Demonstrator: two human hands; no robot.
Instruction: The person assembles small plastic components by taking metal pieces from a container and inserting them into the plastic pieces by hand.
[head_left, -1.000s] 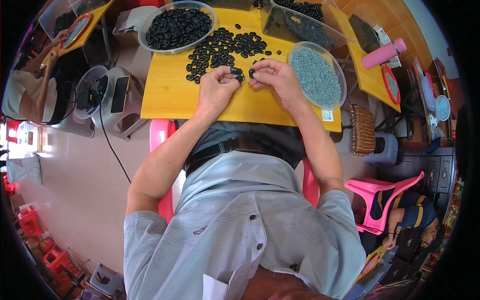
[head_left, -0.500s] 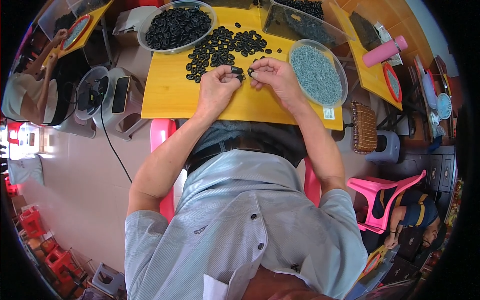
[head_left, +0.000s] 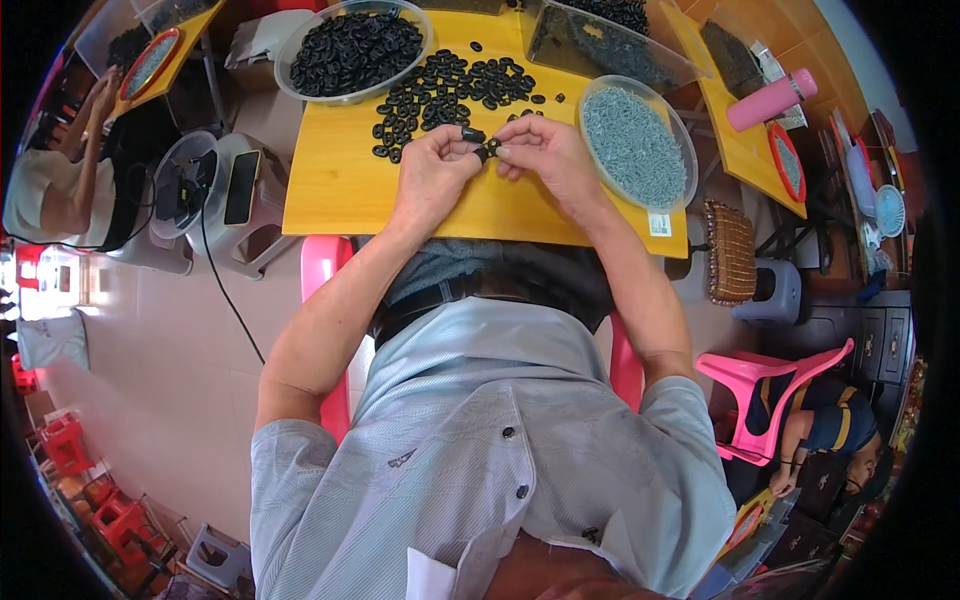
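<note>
Over the near part of the yellow table (head_left: pixel 350 205), my two hands meet fingertip to fingertip. My right hand (head_left: pixel 555 162) pinches a small black oval piece (head_left: pixel 493 147) between thumb and fingers. Black covers sit on fingertips of my left hand (head_left: pixel 428 178), which is closed against the same piece; what lies inside its pinch is hidden. Just beyond the hands, many loose black oval pieces (head_left: pixel 430 100) are spread out. To the right stands a clear round tub (head_left: pixel 690 165) full of small silvery screws (head_left: pixel 635 145).
A clear tub (head_left: pixel 282 75) heaped with black pieces stands at the far left of the table, and a clear box (head_left: pixel 600 55) at the far right. Beside the table are a grey stool (head_left: pixel 250 165) bearing a phone and a pink bottle (head_left: pixel 772 100). Other people sit left and lower right.
My hands have come together, and the black piece in my right hand now meets my left fingertips. At the left, the other person's hands have shifted.
</note>
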